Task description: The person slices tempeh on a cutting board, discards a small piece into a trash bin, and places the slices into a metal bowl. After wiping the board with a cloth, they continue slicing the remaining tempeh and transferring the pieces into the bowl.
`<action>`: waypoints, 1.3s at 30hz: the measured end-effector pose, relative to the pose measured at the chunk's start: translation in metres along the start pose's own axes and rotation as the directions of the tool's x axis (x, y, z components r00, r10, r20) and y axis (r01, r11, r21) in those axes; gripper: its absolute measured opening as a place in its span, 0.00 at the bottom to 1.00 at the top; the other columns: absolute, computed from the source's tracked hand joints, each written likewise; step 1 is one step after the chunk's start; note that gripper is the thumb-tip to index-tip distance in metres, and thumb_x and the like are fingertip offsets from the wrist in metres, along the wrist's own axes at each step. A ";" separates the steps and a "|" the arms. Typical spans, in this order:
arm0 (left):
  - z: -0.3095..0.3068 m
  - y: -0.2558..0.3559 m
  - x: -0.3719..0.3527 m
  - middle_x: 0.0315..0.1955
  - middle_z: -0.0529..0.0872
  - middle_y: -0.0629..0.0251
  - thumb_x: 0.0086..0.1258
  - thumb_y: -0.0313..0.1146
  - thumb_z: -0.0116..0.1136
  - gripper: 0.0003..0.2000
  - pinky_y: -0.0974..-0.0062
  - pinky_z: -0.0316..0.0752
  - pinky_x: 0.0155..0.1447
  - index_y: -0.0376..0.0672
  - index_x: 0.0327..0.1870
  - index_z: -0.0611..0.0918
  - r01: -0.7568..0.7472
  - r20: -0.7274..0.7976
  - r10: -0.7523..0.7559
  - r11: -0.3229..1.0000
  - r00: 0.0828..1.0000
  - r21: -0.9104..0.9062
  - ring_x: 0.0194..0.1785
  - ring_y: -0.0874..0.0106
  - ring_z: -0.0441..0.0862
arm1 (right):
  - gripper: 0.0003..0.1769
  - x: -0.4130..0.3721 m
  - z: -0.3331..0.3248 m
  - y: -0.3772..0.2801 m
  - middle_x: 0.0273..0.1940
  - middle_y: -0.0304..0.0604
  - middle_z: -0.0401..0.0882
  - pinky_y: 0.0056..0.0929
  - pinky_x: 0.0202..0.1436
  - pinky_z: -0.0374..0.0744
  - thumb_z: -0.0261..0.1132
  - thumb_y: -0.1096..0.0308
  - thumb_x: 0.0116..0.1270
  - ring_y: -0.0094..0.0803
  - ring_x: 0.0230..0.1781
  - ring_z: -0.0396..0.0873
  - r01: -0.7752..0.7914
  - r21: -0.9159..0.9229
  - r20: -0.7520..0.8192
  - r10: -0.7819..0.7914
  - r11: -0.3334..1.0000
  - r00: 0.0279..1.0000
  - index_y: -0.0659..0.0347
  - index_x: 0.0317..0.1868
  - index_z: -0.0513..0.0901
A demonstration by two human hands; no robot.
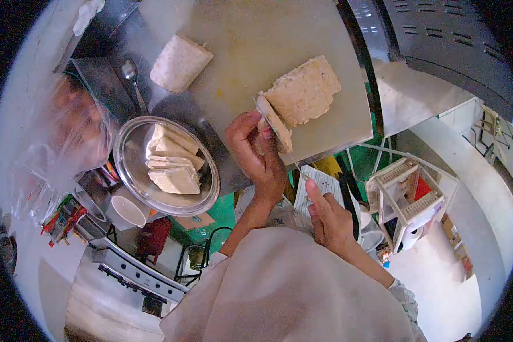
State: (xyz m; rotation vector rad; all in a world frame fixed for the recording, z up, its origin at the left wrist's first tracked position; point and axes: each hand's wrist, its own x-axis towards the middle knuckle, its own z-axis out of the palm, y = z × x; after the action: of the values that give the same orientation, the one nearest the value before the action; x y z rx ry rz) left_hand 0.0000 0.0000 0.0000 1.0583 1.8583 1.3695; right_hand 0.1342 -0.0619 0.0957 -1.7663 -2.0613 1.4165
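Observation:
A pale beige block (305, 91) lies on the light board (268, 34). At its left end a thin slice (279, 128) leans away from it, with the knife blade (290, 158) beside the slice. My left hand (256, 148) has its fingers closed on the slice. My right hand (329, 219) is wrapped round the knife's handle, which is mostly hidden in the fist. Left of my left hand, a round metal tray (213, 196) holds several cut slices (174, 165). Another whole block (179, 62) rests near the board's left side.
A metal spoon (132, 77) lies above the tray. Clear plastic bags (68, 131) hang at the left, over a white cup (129, 211). Beyond the board's right edge stand a grey metal appliance (456, 45) and a beige plastic rack (407, 188). A stove (137, 271) is at the lower left.

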 end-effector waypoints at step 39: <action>-0.001 0.000 0.001 0.47 0.69 0.55 0.70 0.32 0.47 0.11 0.67 0.65 0.57 0.35 0.47 0.71 0.064 -0.022 -0.064 0.998 0.998 0.011 0.53 0.63 0.68 | 0.34 0.021 0.010 0.003 0.25 0.47 0.69 0.38 0.21 0.72 0.58 0.77 0.61 0.42 0.20 0.71 0.070 -0.081 -0.078 -0.077 0.994 0.994 0.52 0.67 0.60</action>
State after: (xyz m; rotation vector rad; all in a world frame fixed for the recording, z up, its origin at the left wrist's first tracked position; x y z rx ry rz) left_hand -0.0016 0.0005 0.0001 0.9846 1.9012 1.3395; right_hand 0.1230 -0.0514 0.0781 -1.7256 -2.1437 1.2407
